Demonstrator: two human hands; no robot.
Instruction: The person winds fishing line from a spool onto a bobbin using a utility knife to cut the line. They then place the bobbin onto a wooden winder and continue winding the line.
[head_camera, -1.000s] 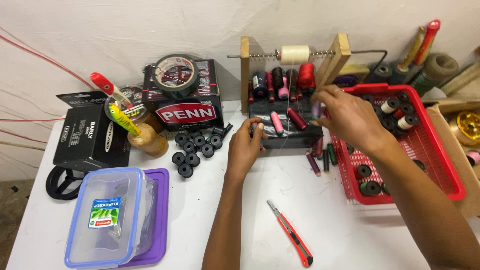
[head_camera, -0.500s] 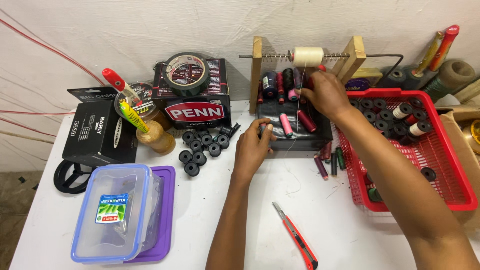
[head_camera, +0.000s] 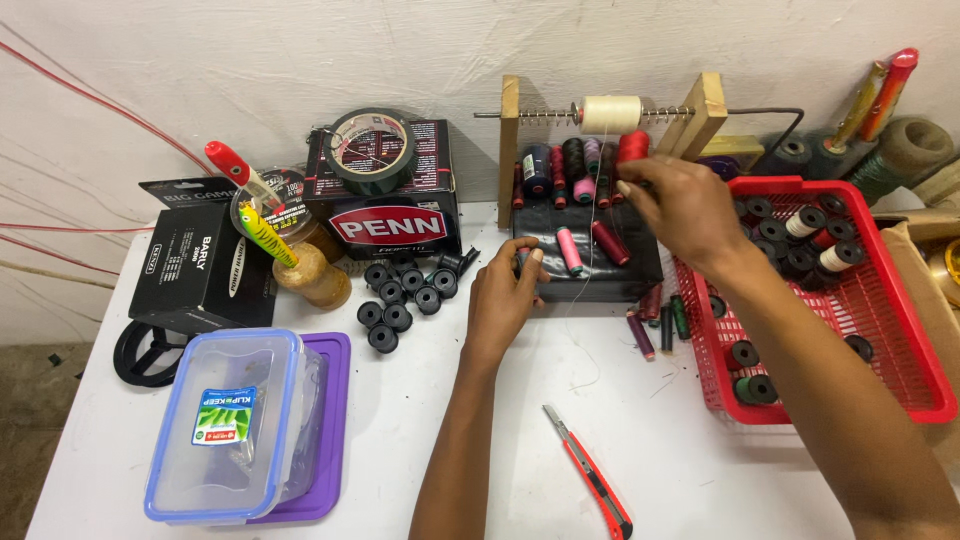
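**At the back of the bench, a thread runs down between two hands**

Against the wall stands a wooden winding frame (head_camera: 700, 110) whose rod carries a cream thread spool (head_camera: 611, 113). Just below that spool is the right hand (head_camera: 680, 205), fingers pinched narrow on what looks like a thin pale thread (head_camera: 590, 235). The thread drops almost straight down from there, across a black tray (head_camera: 600, 265) strewn with pink and maroon bobbins. The left hand (head_camera: 508, 292) sits lower and to the left, at the tray's front edge, curled around a small dark bobbin (head_camera: 522, 260); I cannot tell whether the thread reaches it. So the line's long axis runs near-vertical in the view, upper end by the right hand, lower end nearer the left. A red basket (head_camera: 905, 330) of spools lies to the right, loose black bobbins (head_camera: 400, 295) to the left, and a red utility knife (head_camera: 590, 480) well in front.
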